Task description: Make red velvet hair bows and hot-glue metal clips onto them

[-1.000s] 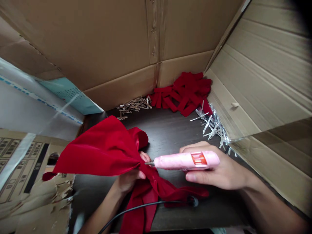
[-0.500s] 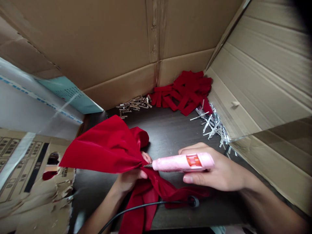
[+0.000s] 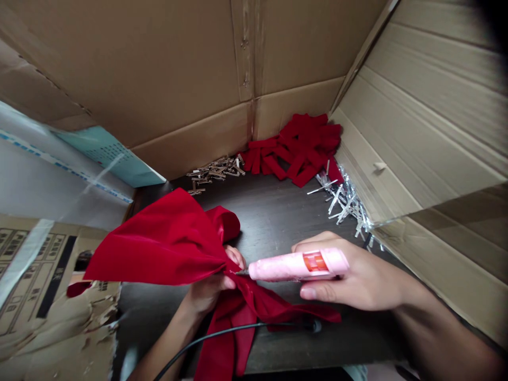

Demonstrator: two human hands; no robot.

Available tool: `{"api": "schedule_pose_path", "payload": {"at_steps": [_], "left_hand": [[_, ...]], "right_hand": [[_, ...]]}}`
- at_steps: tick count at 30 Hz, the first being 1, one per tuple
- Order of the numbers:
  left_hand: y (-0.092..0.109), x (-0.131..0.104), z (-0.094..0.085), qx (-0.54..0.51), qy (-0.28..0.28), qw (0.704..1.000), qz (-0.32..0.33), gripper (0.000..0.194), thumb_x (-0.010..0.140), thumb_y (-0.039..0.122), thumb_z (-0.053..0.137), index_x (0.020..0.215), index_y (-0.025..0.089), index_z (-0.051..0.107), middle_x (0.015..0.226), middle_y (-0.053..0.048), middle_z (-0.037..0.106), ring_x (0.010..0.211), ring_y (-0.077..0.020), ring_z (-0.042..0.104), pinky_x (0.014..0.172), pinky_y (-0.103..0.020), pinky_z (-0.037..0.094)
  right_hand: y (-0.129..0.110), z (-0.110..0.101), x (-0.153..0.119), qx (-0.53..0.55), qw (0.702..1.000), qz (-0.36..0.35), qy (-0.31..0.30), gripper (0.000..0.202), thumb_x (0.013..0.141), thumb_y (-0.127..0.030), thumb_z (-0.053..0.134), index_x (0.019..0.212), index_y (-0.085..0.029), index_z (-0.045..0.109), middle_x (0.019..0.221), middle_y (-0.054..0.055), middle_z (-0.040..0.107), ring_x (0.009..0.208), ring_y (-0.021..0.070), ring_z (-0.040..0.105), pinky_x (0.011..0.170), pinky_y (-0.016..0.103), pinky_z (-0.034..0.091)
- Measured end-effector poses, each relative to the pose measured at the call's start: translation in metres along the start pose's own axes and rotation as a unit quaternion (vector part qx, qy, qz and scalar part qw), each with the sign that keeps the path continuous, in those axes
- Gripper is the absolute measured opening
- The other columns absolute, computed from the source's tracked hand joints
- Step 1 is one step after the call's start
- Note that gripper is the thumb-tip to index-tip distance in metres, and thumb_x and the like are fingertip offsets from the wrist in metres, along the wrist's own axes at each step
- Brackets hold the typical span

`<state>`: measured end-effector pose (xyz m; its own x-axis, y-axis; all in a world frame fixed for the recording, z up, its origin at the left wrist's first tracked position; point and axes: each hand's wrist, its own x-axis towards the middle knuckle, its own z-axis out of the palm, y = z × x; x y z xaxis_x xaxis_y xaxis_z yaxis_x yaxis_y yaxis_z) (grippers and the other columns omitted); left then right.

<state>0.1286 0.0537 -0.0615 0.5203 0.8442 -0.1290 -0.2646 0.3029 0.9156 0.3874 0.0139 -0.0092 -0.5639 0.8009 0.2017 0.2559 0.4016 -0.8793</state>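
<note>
A large red velvet bow (image 3: 166, 243) is pinched at its gathered middle by my left hand (image 3: 212, 283), partly hidden under the fabric. Its tails hang down over the table's front edge and off to the right. My right hand (image 3: 353, 275) is wrapped round a pink hot glue gun (image 3: 278, 265) with an orange window in its side. The gun's metal nozzle points left, at the knot of the bow, close to my left fingertips. A small shiny spot shows on the fabric by the nozzle.
Cut red fabric strips (image 3: 307, 148) are heaped at the back, beside metal hair clips (image 3: 216, 170). Silver twist ties (image 3: 349, 203) lie along the right cardboard wall (image 3: 416, 132). A black cord (image 3: 214, 336) crosses the bow's tails. Torn cardboard (image 3: 59, 328) stands at the left.
The glue gun's nozzle has shifted slightly relative to the knot, and a shiny spot now shows there. The bow has moved a little left in view. Both hands keep their hold.
</note>
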Motion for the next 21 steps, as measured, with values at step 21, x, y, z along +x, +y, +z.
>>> {"api": "schedule_pose_path", "payload": {"at_steps": [21], "left_hand": [[0.011,-0.005,0.005,0.053,0.037,0.998,-0.023,0.024,0.058,0.049,0.079,0.076,0.039,0.068,0.07,-0.001,0.057,0.059,-0.02,0.041,0.051,-0.037,0.035]], "right_hand": [[-0.003,-0.002,-0.006,-0.007,0.999,0.047,-0.017,0.032,0.087,-0.029,0.062,0.064,-0.019,0.043,0.061,-0.006,0.042,0.054,0.0089,0.042,0.057,0.024,0.033]]}}
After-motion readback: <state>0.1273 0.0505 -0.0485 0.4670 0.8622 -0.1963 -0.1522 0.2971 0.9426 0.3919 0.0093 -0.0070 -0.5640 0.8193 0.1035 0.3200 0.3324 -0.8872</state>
